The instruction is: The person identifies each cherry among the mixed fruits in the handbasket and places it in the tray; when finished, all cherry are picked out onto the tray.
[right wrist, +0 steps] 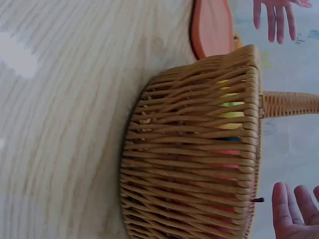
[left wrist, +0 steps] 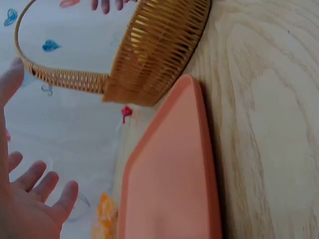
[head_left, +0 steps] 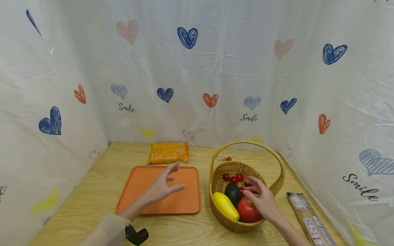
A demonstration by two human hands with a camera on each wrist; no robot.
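Note:
My left hand [head_left: 163, 186] hovers over an orange tray [head_left: 132, 201], its fingers spread and the thumb apart, with nothing held. On the right, my right hand [head_left: 261, 198] hangs above a wicker basket [head_left: 219, 218], fingers loosely bent and no fruit seen between them. In the basket lie a long yellow fruit [head_left: 225, 206], a dark green avocado [head_left: 233, 193], a large round red fruit [head_left: 247, 211] and several cherries [head_left: 234, 179]. Part of the basket's right side is hidden by that hand. The right wrist view shows its fingers [right wrist: 281, 204] straight beside the basket's rim.
An orange packet [head_left: 168, 152] lies behind the tray. A red lollipop [head_left: 228, 158] sits behind the basket, whose tall handle [head_left: 246, 142] arches upward. Long clear-wrapped packages [head_left: 311, 220] lie at the right. Printed curtains [head_left: 200, 68] enclose the wooden table [head_left: 172, 229].

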